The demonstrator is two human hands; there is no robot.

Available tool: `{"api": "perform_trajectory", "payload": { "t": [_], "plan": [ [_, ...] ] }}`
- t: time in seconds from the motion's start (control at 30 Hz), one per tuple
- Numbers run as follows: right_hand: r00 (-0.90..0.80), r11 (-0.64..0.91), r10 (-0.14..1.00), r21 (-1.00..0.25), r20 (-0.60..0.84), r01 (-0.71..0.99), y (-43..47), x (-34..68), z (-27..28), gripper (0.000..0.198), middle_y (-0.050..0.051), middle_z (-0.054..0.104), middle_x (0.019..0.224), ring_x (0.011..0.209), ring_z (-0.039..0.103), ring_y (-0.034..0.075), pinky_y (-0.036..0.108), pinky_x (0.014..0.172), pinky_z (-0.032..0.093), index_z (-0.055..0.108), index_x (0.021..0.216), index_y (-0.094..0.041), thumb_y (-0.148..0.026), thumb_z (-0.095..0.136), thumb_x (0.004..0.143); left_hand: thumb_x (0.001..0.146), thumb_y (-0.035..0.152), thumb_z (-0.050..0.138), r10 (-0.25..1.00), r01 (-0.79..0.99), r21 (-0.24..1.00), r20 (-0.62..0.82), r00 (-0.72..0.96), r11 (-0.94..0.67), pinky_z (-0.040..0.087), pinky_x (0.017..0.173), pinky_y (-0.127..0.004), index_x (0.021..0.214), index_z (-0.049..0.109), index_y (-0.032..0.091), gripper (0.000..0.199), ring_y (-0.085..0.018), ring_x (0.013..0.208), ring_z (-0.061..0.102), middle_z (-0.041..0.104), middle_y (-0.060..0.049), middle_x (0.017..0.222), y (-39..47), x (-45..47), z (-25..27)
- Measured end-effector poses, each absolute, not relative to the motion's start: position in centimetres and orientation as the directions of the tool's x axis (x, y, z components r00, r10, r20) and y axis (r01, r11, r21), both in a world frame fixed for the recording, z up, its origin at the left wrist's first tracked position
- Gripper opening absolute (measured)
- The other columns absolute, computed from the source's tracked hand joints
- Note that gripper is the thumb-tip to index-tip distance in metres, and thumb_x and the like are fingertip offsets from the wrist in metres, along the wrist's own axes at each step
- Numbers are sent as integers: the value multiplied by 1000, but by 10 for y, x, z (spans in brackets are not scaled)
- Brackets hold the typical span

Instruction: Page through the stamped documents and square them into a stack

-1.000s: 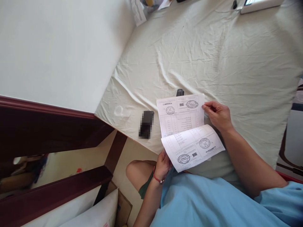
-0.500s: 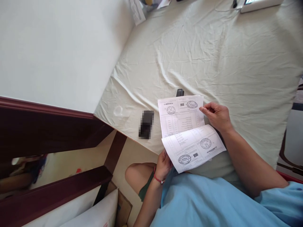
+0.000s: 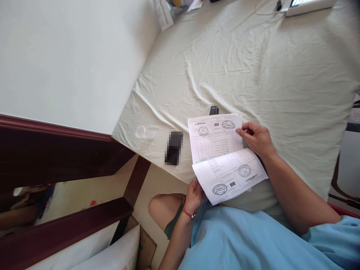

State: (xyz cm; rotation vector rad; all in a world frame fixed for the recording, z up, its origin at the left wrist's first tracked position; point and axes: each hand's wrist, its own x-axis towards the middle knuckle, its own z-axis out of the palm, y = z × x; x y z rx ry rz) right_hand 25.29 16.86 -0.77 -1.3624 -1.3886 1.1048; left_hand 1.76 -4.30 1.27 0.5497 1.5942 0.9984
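Printed sheets of paper (image 3: 216, 140) with round and oval stamps lie at the near edge of the cloth-covered table, their lower part (image 3: 233, 176) curling over toward me. My right hand (image 3: 258, 139) pinches the right edge of the upper sheet between thumb and finger. At the lower left, my left hand (image 3: 194, 195), with a red bracelet at the wrist, grips the papers; its fingertips are hidden behind them. A small black object (image 3: 213, 110) pokes out beyond the sheets' top edge, its kind unclear.
Left of the papers are a blurred-out dark rectangle (image 3: 173, 148) and a clear plastic cup-like piece (image 3: 141, 132). A white device (image 3: 309, 7) with a cable stands at the far right. Dark red wooden rails (image 3: 56, 135) run along the left, beside a white wall (image 3: 70, 56).
Almost nothing differs. My right hand has shifted very slightly at the paper's edge; the sheets and my left hand keep their places.
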Motion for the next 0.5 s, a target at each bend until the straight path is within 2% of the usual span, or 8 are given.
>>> {"api": "perform_trajectory", "payload": {
  "t": [0.17, 0.37, 0.5],
  "plan": [
    [-29, 14, 1000, -979, 9, 203, 168, 254, -12, 19, 2, 70, 77, 70, 58, 19, 37, 71, 48, 75, 84, -24, -44, 74, 85, 79, 69, 84, 786, -157, 833, -554, -274, 531, 46, 50, -26, 104, 76, 18, 57, -16, 56, 60, 67, -1, 60, -44, 18, 12],
    [45, -28, 999, -995, -24, 95, 168, 252, -15, 20, 2, 72, 83, 72, 63, 20, 37, 72, 51, 76, 99, -27, -42, 77, 85, 78, 69, 85, 784, -186, 832, -555, -278, 523, 52, 55, -29, 107, 77, 19, 58, -20, 64, 66, 71, -3, 64, -45, 19, 13],
    [80, 8, 997, -989, 20, 147, 168, 253, -16, 16, 1, 70, 81, 70, 61, 20, 38, 73, 52, 74, 92, -27, -42, 76, 87, 79, 66, 87, 784, -197, 830, -558, -273, 522, 52, 56, -29, 110, 77, 19, 57, -20, 66, 68, 72, -3, 66, -45, 19, 14]
  ]
}}
